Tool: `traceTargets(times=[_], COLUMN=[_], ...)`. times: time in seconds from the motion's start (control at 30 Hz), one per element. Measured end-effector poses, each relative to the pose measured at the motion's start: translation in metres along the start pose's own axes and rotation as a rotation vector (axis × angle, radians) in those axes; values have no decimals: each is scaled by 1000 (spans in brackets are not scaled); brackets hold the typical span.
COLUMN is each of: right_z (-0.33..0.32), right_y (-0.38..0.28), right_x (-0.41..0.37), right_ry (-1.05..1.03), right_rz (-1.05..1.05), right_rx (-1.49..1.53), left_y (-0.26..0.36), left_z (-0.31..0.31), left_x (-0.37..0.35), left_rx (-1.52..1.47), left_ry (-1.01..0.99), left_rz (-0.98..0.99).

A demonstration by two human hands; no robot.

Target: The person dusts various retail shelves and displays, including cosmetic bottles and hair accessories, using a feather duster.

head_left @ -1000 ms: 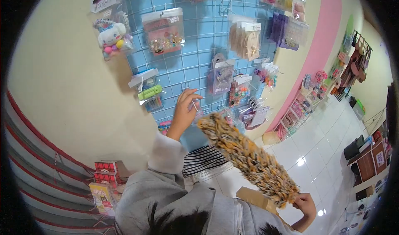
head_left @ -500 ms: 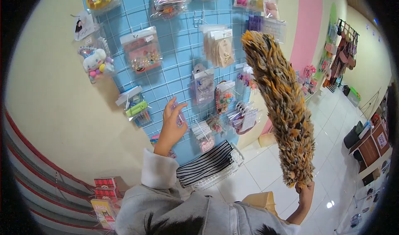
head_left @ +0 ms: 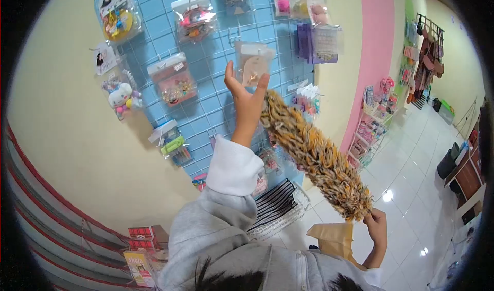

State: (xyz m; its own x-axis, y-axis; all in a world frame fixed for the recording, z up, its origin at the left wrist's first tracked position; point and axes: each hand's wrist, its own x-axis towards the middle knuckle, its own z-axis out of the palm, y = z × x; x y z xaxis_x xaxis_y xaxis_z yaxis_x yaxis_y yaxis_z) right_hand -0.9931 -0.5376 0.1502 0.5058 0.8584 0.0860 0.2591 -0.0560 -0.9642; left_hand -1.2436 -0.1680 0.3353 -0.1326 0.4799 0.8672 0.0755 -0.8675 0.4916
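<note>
My left hand [head_left: 248,105] is raised to the grid panel, its thumb and fingers at opposite sides of the clear jewellery packets [head_left: 256,65], which are tipped up and to the left. Small ornaments show on the front card. My right hand [head_left: 377,223], at lower right, is closed round the lower end of a fluffy brown and orange duster [head_left: 319,159]. The duster slants up to the left. Its tip reaches just beside my left wrist, against the hanging goods, and hides some of them.
Bagged accessories hang across the blue grid panel [head_left: 208,87], including a bead pack [head_left: 173,81] and purple packets [head_left: 318,44]. A white basket [head_left: 280,221] with striped cloth stands below. Red-edged shelves [head_left: 56,214] line the left, and a rack of small goods [head_left: 368,131] stands farther right.
My left hand has gone up and right from a lower packet to the jewellery packets. The duster has swung left and down from near upright, its tip now by my left wrist.
</note>
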Motion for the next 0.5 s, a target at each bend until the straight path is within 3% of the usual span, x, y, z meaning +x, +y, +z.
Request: traceTargets(times=[0.17,0.27,0.5], right_z=[-41,-55,-44], right_y=[19,11,13], right_x=[19,42,109], right_ry=[50,70,-49], right_rz=[0,20,-58], right_rx=[61,118,118], left_y=[-3,6,-3], left_z=[18,15,7], left_x=[8,11,11], left_rx=[46,-5,225], left_ry=[113,74,122], left_rz=[-73,-164,-104])
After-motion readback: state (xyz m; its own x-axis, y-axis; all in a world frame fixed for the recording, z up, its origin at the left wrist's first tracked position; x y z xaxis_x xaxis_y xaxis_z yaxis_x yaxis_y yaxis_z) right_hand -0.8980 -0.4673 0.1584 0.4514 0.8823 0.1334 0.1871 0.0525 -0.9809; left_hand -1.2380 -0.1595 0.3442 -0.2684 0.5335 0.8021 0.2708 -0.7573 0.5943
